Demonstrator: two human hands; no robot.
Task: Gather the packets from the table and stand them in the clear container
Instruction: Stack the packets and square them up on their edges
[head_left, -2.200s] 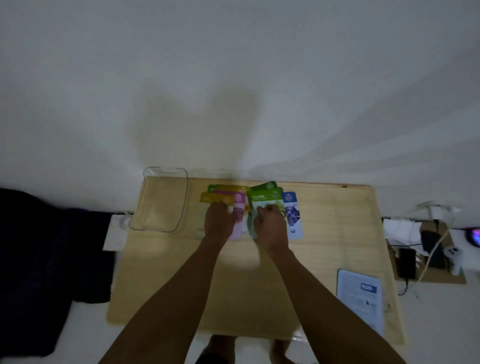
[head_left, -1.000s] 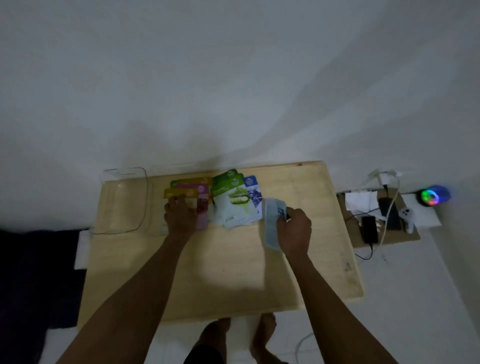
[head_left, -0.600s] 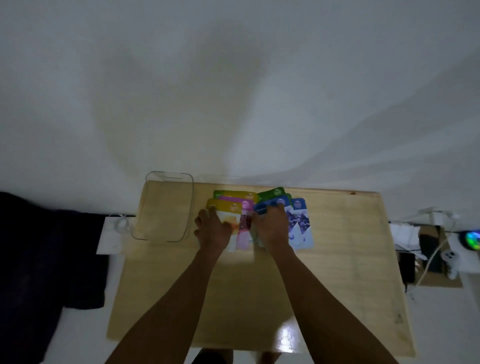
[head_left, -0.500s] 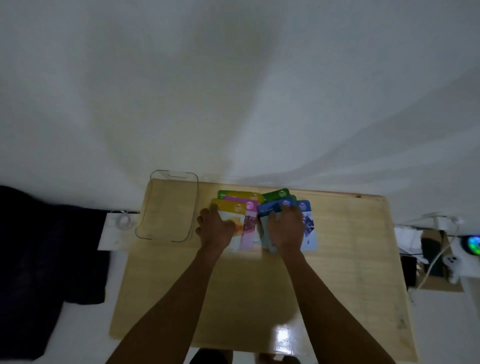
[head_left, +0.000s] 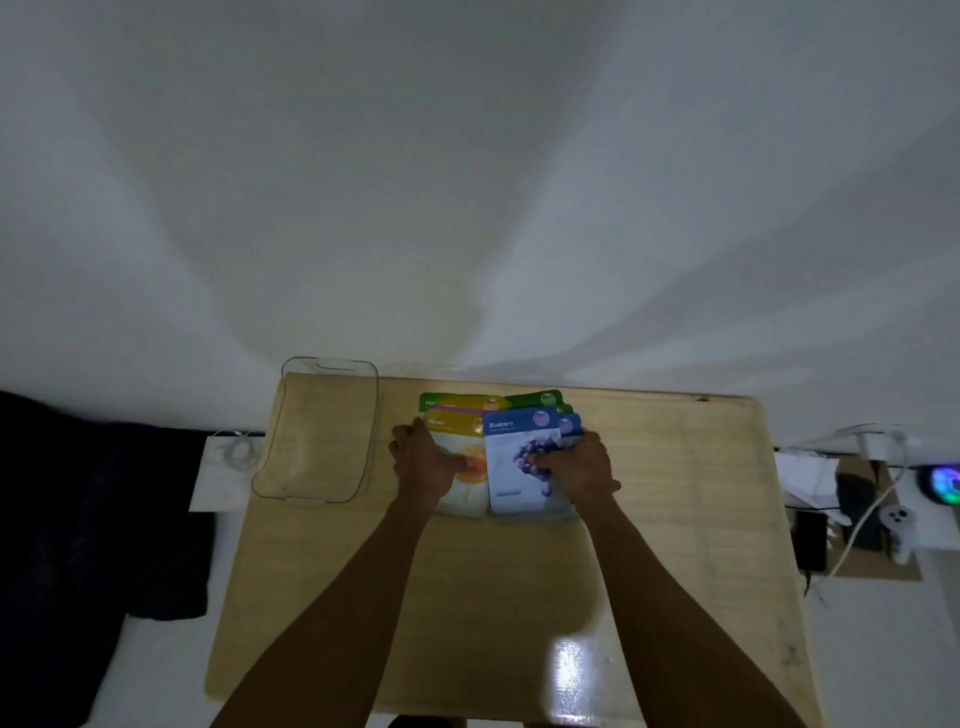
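Together: left hand and right hand press flat on the overlapping packets, bunching them mid-table.
Container: clear container sits empty, just left of them.

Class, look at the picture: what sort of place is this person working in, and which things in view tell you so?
Probably a room in a home, not a workshop: a plain wooden table against a bare white wall, with chargers and cables lying on the floor beside it.
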